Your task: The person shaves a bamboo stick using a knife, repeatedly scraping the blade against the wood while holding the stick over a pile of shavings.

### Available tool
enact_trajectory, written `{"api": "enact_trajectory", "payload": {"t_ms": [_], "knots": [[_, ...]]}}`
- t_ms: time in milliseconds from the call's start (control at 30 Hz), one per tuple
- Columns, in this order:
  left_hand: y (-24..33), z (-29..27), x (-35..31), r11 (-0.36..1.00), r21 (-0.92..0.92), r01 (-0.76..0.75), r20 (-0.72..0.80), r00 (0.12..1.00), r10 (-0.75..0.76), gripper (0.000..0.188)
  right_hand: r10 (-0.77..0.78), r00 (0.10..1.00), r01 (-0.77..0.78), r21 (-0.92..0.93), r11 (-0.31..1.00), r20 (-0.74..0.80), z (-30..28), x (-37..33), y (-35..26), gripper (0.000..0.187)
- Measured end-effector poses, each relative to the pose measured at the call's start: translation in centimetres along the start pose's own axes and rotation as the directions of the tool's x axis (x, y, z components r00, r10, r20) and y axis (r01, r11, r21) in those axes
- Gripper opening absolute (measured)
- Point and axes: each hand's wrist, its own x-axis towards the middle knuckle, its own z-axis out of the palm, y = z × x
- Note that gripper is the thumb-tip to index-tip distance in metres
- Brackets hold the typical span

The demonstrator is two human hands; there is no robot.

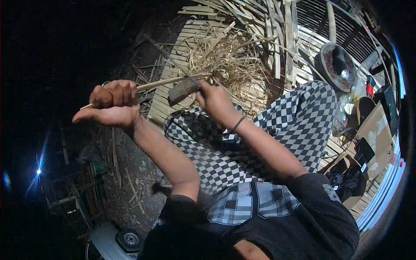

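Observation:
My left hand [110, 102] is closed round one end of a thin bamboo strip [162, 82], out to the left of my knees. The strip runs rightward, its far end over a heap of shavings [236, 56]. My right hand [216, 102] grips a knife [178, 67], its long narrow blade pointing up and left across the strip. Whether the edge bites into the strip cannot be made out. Just below the crossing lies a short wooden block [182, 91], partly covered by the right hand's side of the knife.
I sit on a slatted bamboo platform [158, 113], legs folded in checkered trousers [299, 117]. Long split strips [277, 39] lie at the back. At right stand a round metal pan [336, 65] and a cardboard box [377, 138]. Dark ground with scraps [134, 186] lies left.

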Motion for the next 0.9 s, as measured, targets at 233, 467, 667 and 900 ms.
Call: {"api": "enact_trajectory", "payload": {"t_ms": [233,467,667,900], "knots": [[0.5,-1.6,-0.2,1.0,-0.006,0.007,-0.034,0.999,-0.007,0.071,0.011,0.995,-0.011,0.003,1.0,0.099,-0.9,-0.7,-3.6,0.022],[0.0,-1.2,0.5,1.0,-0.028,0.008,-0.025,1.0,-0.008,0.07,0.165,0.986,-0.163,-0.105,0.981,0.018,1.7,1.1,5.2,0.021],[-0.1,0.7,0.0,0.965,0.264,0.007,-0.21,0.976,0.05,0.072,0.111,0.989,-0.102,-0.087,0.991,0.101,1.5,0.6,3.8,0.022],[-0.3,2.7,-0.4,0.9,0.436,-0.023,-0.342,0.92,0.189,0.071,-0.218,0.976,0.216,0.097,0.972,0.017,-0.8,-1.4,-6.2,0.021]]}}
